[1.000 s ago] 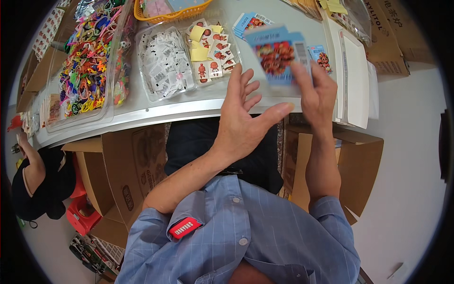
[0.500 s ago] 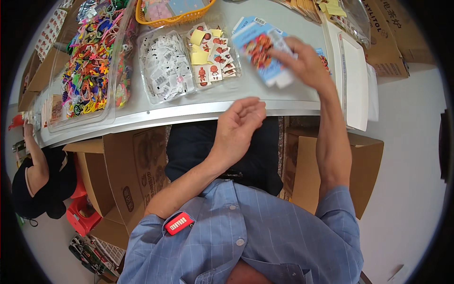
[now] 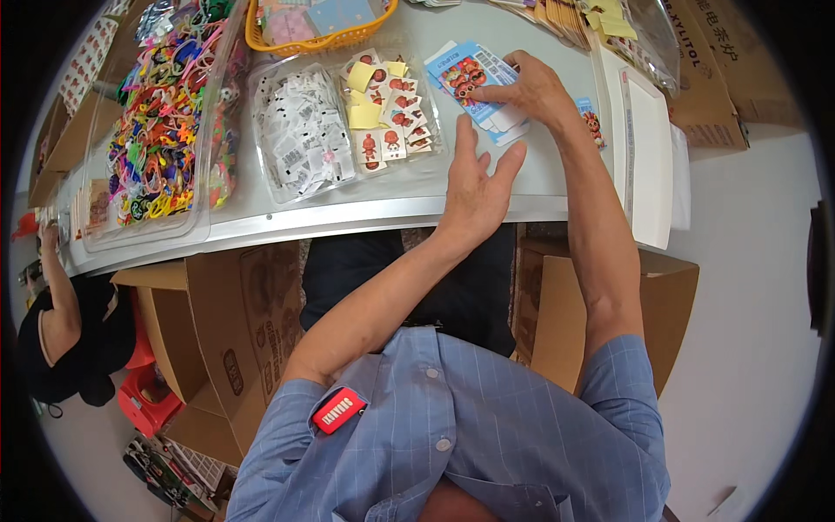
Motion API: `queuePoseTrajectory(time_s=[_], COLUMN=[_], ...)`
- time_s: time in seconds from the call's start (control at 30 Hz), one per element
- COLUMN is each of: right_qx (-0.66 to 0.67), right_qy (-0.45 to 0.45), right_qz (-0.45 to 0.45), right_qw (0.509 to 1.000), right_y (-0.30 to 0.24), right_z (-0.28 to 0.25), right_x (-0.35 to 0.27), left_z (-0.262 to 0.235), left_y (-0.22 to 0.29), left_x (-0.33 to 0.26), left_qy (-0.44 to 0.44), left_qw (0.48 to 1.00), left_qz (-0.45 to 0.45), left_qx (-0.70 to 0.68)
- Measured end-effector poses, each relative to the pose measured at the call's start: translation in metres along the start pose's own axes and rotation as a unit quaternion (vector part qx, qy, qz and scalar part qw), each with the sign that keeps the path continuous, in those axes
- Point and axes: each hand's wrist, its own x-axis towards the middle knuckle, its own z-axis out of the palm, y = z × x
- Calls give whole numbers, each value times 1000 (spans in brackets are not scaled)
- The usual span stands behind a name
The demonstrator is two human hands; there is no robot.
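My right hand [image 3: 537, 94] grips the right side of a small stack of blue printed cartons [image 3: 477, 59], thumb across the top, other fingers along the far right edge. The cartons look flat, show red cartoon figures, and lie fanned a little unevenly on the table. My left hand [image 3: 480, 187] is open just below the stack, fingers apart and holding nothing; its fingertips come close to the stack's near edge, and I cannot tell whether they touch. Another blue carton [image 3: 591, 122] lies to the right, partly behind my right wrist.
Left of the stack, a clear tray holds white sachets [image 3: 304, 130] and cartoon sticker cards [image 3: 391, 113]. Farther left is a bin of colourful bands [image 3: 170, 113]. A yellow basket [image 3: 322, 42] stands behind, a white box [image 3: 645, 165] at right. Another person [image 3: 65, 322] sits far left.
My right hand has brought the blue carton down onto the others, lowering it to the table. My left hand has moved forward and right, its fingers spreading beside the stack.
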Motion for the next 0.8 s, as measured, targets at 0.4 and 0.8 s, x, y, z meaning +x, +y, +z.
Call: queuePoseTrajectory(time_s=[0.4,0.8], right_qx=[205,290], right_qy=[9,2], right_qz=[-24,-8], right_qw=[978,957], right_y=[-2,3], right_z=[-20,-49], right_x=[-33,-33], left_z=[-1,-6], left_y=[-22,-33], left_x=[6,2], left_qy=[-16,-13], left_qw=[997,998], left_qz=[78,62], left_qx=[17,-15])
